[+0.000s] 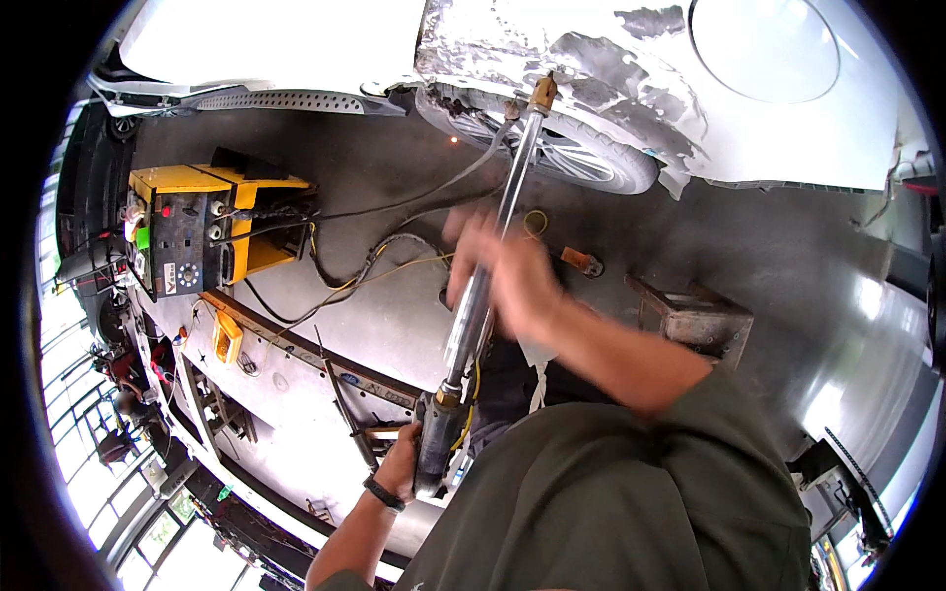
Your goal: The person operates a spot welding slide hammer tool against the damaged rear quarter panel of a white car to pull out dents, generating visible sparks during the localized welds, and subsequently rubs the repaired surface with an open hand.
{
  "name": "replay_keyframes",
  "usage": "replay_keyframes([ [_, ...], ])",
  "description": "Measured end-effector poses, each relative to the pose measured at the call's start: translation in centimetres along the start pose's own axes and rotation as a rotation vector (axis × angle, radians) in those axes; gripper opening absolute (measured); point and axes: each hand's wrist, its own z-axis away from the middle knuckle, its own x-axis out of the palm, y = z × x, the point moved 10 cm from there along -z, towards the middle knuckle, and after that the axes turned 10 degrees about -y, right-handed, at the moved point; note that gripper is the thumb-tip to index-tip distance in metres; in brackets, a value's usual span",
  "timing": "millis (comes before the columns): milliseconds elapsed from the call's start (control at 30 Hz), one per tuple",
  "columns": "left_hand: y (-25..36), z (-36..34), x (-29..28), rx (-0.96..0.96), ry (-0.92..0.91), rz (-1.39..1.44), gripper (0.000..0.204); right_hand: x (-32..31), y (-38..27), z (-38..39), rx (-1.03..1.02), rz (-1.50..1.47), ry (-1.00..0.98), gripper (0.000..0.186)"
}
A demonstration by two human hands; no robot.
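Observation:
A long slide-hammer dent puller [512, 187] slants across the middle, with a chrome shaft, a brass tip and a black handle. My left hand [402, 461], a dark band on its wrist, is wrapped round the handle at the lower end. Over the middle of the shaft is my right hand [512, 271], its fingers smeared by motion, so I cannot tell whether they grip it. The brass tip lies at or just in front of the scraped, patchy grey area of a white car body panel [601, 74]; contact is unclear.
A car wheel [581, 153] sits under the panel. Cables run to a yellow and black machine with knobs [182, 231] at the left. On the floor are an orange-handled tool [579, 260], a yellow ring [535, 223], a metal stand [698, 320] and a long beam [315, 345].

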Motion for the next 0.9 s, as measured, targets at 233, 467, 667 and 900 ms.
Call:
replay_keyframes([
  [233,-3.4,0.2,-1.7,-0.140,0.052,0.109,0.049,1.7,8.1,4.4,0.181,-0.261,0.079,0.015],
  [467,0.8,-0.7,1.4,0.013,-0.005,0.075,0.036,1.3,3.8,1.1,0.123,-0.207,0.017,0.014],
  [667,0.5,-0.5,0.9,-0.067,0.071,0.019,0.029,1.0,3.9,0.8,0.127,-0.204,0.013,0.018],
  [900,0.1,-0.6,1.4,-0.080,-0.042,0.084,0.040,1.1,-1.8,0.3,0.100,-0.204,-0.008,0.028],
])
